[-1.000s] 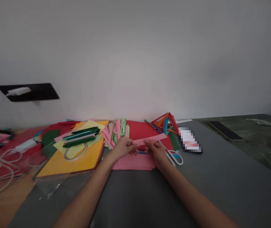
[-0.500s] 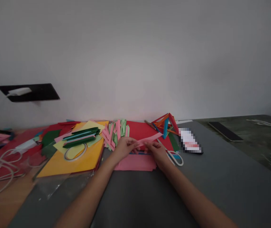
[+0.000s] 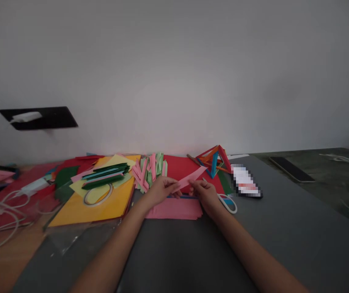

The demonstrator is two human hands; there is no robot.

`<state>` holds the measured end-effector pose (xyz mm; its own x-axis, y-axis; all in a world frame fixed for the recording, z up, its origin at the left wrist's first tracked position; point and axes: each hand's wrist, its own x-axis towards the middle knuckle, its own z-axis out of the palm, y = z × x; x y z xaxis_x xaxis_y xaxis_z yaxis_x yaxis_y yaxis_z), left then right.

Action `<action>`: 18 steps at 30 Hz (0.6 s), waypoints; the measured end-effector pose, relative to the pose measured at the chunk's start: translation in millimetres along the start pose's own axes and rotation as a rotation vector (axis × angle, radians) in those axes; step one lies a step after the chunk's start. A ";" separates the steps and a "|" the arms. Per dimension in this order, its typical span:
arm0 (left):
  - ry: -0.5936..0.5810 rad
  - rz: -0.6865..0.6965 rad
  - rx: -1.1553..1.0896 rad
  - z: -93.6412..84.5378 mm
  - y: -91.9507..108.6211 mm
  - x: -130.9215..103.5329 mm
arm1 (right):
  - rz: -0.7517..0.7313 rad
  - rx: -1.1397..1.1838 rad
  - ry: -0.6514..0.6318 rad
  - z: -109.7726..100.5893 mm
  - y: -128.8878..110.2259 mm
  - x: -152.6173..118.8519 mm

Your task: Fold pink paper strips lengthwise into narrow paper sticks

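Note:
A pink paper strip [image 3: 192,177] is held up between my hands, slanting up to the right. My left hand [image 3: 161,190] pinches its lower left end between thumb and fingers. The fingers of my right hand [image 3: 204,193] are closed at the strip's lower edge, near its middle. Beneath the hands lie pink paper sheets [image 3: 174,210], with a red sheet [image 3: 176,165] behind them. White-handled scissors [image 3: 229,205] lie just right of my right hand, their blades mostly hidden. Folded pink and green strips [image 3: 150,169] are heaped beyond my left hand.
On the left, a yellow paper stack [image 3: 104,211] carries dark green strips [image 3: 105,176] and a tape roll [image 3: 98,195]. White cables [image 3: 1,209] lie farther left. A coloured paper frame [image 3: 215,160] stands at the back, beside a phone [image 3: 246,182]. The wall rises behind the table.
The pink strip has turned to a steeper slant and shows more of its flat face. My right hand has shifted slightly right, away from my left hand.

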<state>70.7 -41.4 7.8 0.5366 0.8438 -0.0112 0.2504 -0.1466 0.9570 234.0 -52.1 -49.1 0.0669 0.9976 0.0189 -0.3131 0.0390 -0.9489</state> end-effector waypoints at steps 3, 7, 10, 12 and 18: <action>0.105 0.095 0.046 1.2 -3.5 1.6 | -0.042 -0.079 -0.009 2.4 -2.5 -2.4; 0.236 0.161 0.098 2.0 -9.9 3.7 | -0.032 -0.161 -0.053 6.9 -5.3 -5.6; 0.231 0.140 0.100 2.0 -10.5 4.3 | -0.028 -0.172 -0.099 8.5 -7.7 -7.4; 0.231 0.130 0.071 2.3 -8.6 3.9 | -0.039 -0.145 -0.112 8.2 -9.4 -8.1; 0.200 0.095 0.020 3.3 -5.3 2.1 | -0.050 -0.115 -0.076 6.5 -7.5 -6.4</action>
<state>73.2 -40.6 1.7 0.3885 0.9110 0.1384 0.2230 -0.2388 0.9451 229.8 -58.4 -40.0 0.0066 0.9962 0.0866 -0.2000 0.0862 -0.9760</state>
